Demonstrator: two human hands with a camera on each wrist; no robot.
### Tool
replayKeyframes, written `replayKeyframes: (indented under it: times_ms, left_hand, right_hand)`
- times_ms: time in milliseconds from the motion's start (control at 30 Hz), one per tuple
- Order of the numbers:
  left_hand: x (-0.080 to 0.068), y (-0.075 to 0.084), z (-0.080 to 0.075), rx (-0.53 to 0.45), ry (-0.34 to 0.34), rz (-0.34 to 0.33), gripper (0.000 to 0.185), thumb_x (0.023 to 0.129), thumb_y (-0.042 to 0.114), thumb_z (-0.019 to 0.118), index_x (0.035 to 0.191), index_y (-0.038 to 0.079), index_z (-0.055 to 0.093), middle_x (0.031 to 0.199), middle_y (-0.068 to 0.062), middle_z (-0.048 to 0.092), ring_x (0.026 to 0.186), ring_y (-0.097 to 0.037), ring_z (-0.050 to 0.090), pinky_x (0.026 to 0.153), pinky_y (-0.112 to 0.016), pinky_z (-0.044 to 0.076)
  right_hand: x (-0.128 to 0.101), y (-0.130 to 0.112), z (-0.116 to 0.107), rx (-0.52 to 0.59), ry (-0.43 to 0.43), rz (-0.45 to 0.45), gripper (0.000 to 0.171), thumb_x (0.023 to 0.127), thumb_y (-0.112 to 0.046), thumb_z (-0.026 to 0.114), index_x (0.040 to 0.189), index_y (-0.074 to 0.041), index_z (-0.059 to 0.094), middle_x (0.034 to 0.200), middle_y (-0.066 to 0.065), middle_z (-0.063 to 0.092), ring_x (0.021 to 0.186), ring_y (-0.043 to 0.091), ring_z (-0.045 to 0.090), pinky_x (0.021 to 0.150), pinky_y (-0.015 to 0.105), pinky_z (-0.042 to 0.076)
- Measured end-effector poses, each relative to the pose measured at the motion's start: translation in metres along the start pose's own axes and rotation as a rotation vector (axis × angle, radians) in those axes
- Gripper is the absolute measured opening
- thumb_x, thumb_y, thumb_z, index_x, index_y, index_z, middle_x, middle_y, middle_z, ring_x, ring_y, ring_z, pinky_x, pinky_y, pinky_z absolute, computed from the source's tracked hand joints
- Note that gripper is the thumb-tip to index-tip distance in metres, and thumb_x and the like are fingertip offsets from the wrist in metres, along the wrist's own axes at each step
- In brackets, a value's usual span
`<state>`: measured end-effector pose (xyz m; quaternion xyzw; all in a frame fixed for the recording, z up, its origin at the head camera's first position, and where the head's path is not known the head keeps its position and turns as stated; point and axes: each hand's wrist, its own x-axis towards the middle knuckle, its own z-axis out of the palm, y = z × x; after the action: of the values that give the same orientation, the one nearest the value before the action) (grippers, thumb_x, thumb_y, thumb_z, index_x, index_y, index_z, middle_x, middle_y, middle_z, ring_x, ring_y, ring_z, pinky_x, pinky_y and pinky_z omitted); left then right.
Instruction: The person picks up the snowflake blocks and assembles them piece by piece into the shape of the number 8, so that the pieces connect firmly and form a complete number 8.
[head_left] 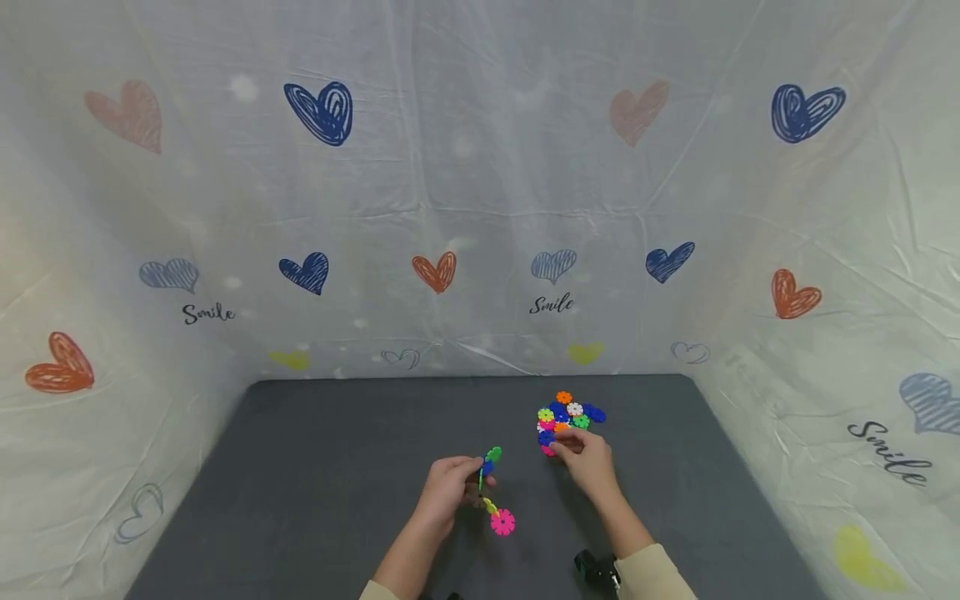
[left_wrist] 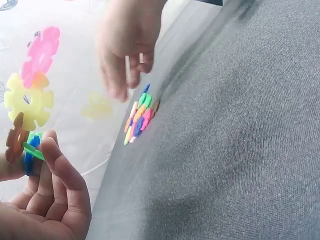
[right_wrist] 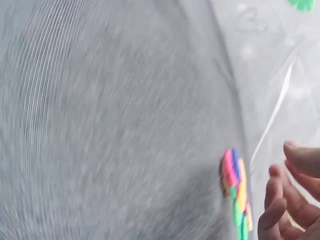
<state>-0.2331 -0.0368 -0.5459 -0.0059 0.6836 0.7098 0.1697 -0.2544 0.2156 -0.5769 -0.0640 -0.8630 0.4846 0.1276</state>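
My left hand [head_left: 446,490] pinches a chain of linked plastic snowflake discs. In the left wrist view, a pink disc [left_wrist: 41,56] tops the chain, then a yellow disc [left_wrist: 15,95], a brown disc [left_wrist: 17,140], and blue and green ones by the fingertips. Over a pile of loose snowflake discs [head_left: 559,411] hovers my right hand [head_left: 591,465], its fingers loosely bent and apart. Both wrist views show nothing between those fingers, and a gap separates them from the pile [right_wrist: 240,192]. Part of the pile is hidden behind the right hand in the head view.
Both hands are above a dark grey cloth-covered table [head_left: 337,467]. A pale curtain [head_left: 480,183] printed with hearts surrounds its back and sides. A black device [head_left: 596,570] sits at the right wrist, beside the cream sleeve [head_left: 654,575].
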Motion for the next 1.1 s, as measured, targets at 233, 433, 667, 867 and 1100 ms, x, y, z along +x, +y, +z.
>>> replayKeyframes:
  times_ms: [233,433,667,867,1100]
  left_hand:
    - [0.002,-0.001,-0.003,0.005,0.001,-0.014,0.035,0.103,0.021,0.055,0.108,-0.012,0.068,0.076,-0.002,0.073,0.066,-0.011,0.06,0.06,-0.027,0.051]
    - [0.003,-0.002,-0.005,0.011,0.003,-0.017,0.035,0.102,0.021,0.056,0.105,-0.011,0.069,0.075,-0.001,0.073,0.067,-0.01,0.059,0.062,-0.027,0.049]
    - [0.003,0.001,-0.009,0.005,0.009,0.009,0.032,0.102,0.021,0.055,0.1,-0.009,0.068,0.074,-0.001,0.072,0.064,-0.01,0.059,0.059,-0.027,0.049]
    - [0.003,0.002,-0.01,0.024,0.022,0.019,0.031,0.101,0.023,0.057,0.093,-0.004,0.068,0.072,-0.001,0.07,0.061,-0.011,0.055,0.058,-0.028,0.047]
    - [0.002,0.004,-0.01,0.031,0.045,0.033,0.034,0.103,0.024,0.056,0.093,-0.007,0.066,0.068,0.001,0.064,0.06,-0.012,0.052,0.059,-0.028,0.046]
  right_hand:
    - [0.006,0.016,0.004,-0.268,-0.033,0.085,0.026,0.086,-0.024,0.082,0.1,-0.004,0.073,0.093,0.01,0.072,0.081,0.024,0.065,0.076,0.045,0.056]
    - [0.002,0.02,0.001,-0.35,-0.105,0.155,0.028,0.085,-0.025,0.083,0.1,-0.006,0.07,0.092,0.008,0.067,0.078,0.022,0.06,0.07,0.042,0.052]
    - [-0.003,0.013,-0.009,-0.341,-0.132,0.215,0.026,0.084,-0.022,0.083,0.091,-0.007,0.063,0.081,0.005,0.063,0.066,0.018,0.056,0.058,0.033,0.044]
    - [-0.005,0.001,-0.009,-0.162,-0.107,0.201,0.02,0.087,-0.019,0.08,0.092,-0.005,0.067,0.07,0.0,0.068,0.059,0.013,0.064,0.054,0.028,0.047]
    - [-0.018,-0.03,-0.009,0.027,-0.207,0.108,0.018,0.09,-0.021,0.078,0.093,-0.005,0.07,0.079,0.002,0.072,0.07,0.019,0.064,0.062,0.028,0.05]
